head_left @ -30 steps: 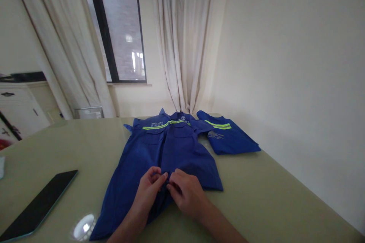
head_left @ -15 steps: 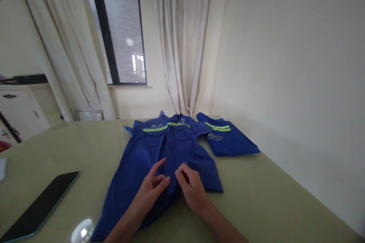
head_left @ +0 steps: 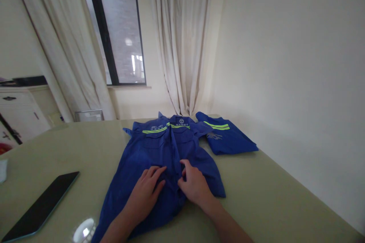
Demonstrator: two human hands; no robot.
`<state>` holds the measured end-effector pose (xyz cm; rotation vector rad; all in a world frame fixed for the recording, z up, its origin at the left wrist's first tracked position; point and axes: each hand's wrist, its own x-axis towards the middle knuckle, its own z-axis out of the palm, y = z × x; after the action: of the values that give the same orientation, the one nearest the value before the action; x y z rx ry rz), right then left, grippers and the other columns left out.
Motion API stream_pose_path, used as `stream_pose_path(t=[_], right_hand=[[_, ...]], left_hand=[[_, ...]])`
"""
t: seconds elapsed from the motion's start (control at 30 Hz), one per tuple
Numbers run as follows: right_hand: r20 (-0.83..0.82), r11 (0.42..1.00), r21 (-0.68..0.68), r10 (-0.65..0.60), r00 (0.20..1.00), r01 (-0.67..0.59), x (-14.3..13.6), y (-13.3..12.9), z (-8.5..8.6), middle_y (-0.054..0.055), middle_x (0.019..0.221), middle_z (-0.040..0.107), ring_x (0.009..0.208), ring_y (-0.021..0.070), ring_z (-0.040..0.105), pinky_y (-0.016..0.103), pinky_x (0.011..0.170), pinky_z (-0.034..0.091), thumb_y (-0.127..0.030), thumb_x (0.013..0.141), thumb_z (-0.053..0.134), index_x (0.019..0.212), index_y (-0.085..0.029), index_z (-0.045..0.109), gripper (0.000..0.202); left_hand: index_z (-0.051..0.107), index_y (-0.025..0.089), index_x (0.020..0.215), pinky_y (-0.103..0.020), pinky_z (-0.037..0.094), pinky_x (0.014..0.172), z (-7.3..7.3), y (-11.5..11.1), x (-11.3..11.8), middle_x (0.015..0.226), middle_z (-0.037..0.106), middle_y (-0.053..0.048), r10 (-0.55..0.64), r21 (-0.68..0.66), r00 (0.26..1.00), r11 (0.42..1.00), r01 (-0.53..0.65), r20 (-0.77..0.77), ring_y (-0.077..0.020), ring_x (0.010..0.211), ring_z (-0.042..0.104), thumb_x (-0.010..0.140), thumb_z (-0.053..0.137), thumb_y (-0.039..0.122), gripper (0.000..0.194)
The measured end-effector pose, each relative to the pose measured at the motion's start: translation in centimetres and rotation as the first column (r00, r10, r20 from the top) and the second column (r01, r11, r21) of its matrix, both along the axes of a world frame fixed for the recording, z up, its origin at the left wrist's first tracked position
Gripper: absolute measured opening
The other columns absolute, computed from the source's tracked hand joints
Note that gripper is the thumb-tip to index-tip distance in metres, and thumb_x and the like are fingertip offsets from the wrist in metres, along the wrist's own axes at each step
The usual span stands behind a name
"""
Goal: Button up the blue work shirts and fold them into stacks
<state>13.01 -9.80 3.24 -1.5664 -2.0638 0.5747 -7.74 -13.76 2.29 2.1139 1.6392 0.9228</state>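
A blue work shirt (head_left: 154, 140) with yellow-green reflective stripes and printed marks lies spread on the table, its collar at the far side. My left hand (head_left: 146, 191) rests on the left front panel, fingers apart, holding nothing. On the other side of the front opening, my right hand (head_left: 194, 182) has its thumb and forefinger bent around the edge of the right panel, pinching the cloth. Beyond it, a folded blue garment (head_left: 230, 138) with a similar stripe lies beside the shirt's right sleeve.
The greenish table (head_left: 270, 193) meets a plain wall on the right. A dark tablet (head_left: 42, 205) and a round shiny object (head_left: 84, 231) lie at the near left. Behind are curtains (head_left: 182, 45), a window and a white cabinet (head_left: 21, 110).
My left hand has drawn back from the front opening and flattened onto the left panel. My right hand has shifted slightly right, and the shirt's front opening has parted a little.
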Motion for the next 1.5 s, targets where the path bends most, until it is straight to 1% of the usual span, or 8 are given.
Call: stream_pose_path(t=[0.2,0.33,0.53,0.8,0.93,1.13,1.27,1.5], right_hand=[[-0.067,0.963,-0.259,0.064,0.996,-0.080,1.1,0.3,1.8,0.004,0.069,0.074,0.057,0.0182,0.066,0.027,0.060,0.045,-0.030,0.088,0.055,0.114,-0.017,0.072,0.034],[-0.015,0.995,-0.100,0.015,1.000,-0.017,0.5,-0.7,2.6,0.006,0.078,0.076,0.071,0.0210,0.069,0.027,0.061,0.041,-0.057,0.084,0.067,0.083,-0.022,0.074,0.035],[0.010,0.990,-0.070,0.122,0.992,-0.121,-0.2,-1.8,2.2,0.001,0.078,0.076,0.074,0.0210,0.068,0.027,0.060,0.035,-0.058,0.068,0.081,0.086,-0.026,0.073,0.037],[0.136,0.998,0.060,0.007,0.991,-0.015,-2.0,-2.0,0.6,0.008,0.091,0.076,0.082,0.0250,0.070,0.029,0.065,0.038,-0.023,0.079,0.062,0.092,-0.022,0.072,0.016],[-0.148,0.999,0.053,0.001,0.989,0.007,-1.7,-0.7,-0.3,0.003,0.076,0.072,0.071,0.0191,0.066,0.026,0.064,0.040,-0.016,0.077,0.060,0.082,-0.021,0.068,0.011],[-0.581,0.997,-0.025,0.046,0.813,-0.074,-1.5,0.4,-0.6,-0.003,0.065,0.059,0.057,0.0128,0.054,0.022,0.054,0.038,-0.032,0.085,0.064,0.084,-0.019,0.062,0.013],[-0.559,0.994,0.024,0.105,0.822,-0.110,-1.9,-0.7,-0.2,-0.004,0.067,0.058,0.058,0.0117,0.050,0.022,0.055,0.037,-0.041,0.081,0.072,0.086,-0.019,0.063,0.024],[-0.424,0.992,0.112,0.104,0.900,-0.062,-1.8,-1.3,0.2,-0.004,0.060,0.050,0.057,0.0120,0.047,0.024,0.055,0.032,-0.017,0.077,0.054,0.069,-0.020,0.059,0.010]], left_hand=[[0.074,0.026,0.094,-0.041,0.049,0.095,1.1,-0.4,0.0,0.102,0.074,-0.007,0.103,-0.105,0.950,0.985,-0.139,-0.295,-0.0270,0.102,0.069,0.103,0.038,0.043,0.040],[0.068,0.024,0.088,-0.032,0.048,0.087,1.4,-1.2,1.3,0.099,0.069,-0.005,-0.014,-0.081,0.961,0.997,-0.008,-0.278,-0.0221,0.096,0.066,0.096,0.045,0.024,0.025],[0.063,0.023,0.089,-0.030,0.045,0.089,0.1,-0.8,2.6,0.102,0.065,-0.005,-0.104,-0.103,0.984,0.991,0.089,-0.146,-0.0202,0.097,0.062,0.076,0.050,0.010,0.022],[0.061,0.024,0.086,-0.026,0.036,0.067,0.2,1.6,2.3,0.082,0.065,0.003,0.032,-0.238,0.996,0.970,-0.052,-0.088,-0.0175,0.079,0.061,0.083,0.056,0.024,0.006],[0.063,0.025,0.093,-0.027,0.039,0.068,0.0,1.5,2.2,0.087,0.065,0.002,0.064,-0.189,0.998,0.980,-0.057,0.029,-0.0175,0.078,0.061,0.087,0.055,0.027,0.010],[0.064,0.025,0.093,-0.031,0.048,0.073,-0.5,0.8,1.8,0.099,0.063,-0.002,0.033,0.060,0.977,0.997,-0.047,0.212,-0.0179,0.078,0.060,0.091,0.057,0.027,0.008],[0.066,0.026,0.095,-0.035,0.050,0.088,-0.7,0.3,1.9,0.101,0.067,-0.002,0.007,0.204,0.988,0.978,-0.040,0.157,-0.0219,0.098,0.061,0.092,0.055,0.019,0.014],[0.070,0.028,0.095,-0.035,0.052,0.088,-0.4,0.2,2.1,0.098,0.071,-0.001,0.006,0.237,0.996,0.971,-0.028,0.094,-0.0212,0.095,0.063,0.093,0.057,0.021,0.015]])
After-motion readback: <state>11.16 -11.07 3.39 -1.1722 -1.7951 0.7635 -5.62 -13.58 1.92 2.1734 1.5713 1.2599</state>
